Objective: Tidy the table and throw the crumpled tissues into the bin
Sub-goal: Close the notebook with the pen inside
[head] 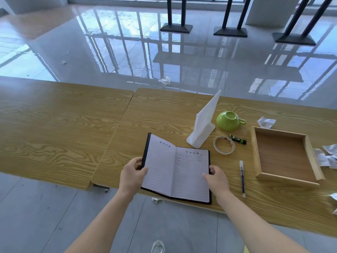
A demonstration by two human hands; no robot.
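- The worktop (63, 114) is big and hard.
- The open notebook (176, 170) looks light and bendy. The left hand (133, 173) and right hand (217, 177) each pinch a side edge, a good place to hold.
- The crumpled tissues (266, 122) lie far right, soft and light, easy to pinch.

My left hand (134, 172) and right hand (217, 177) are bare, no rings or watch, and my forearms are uncovered to the frame's edge. Below, I wear a pale grey shoe (157, 247).
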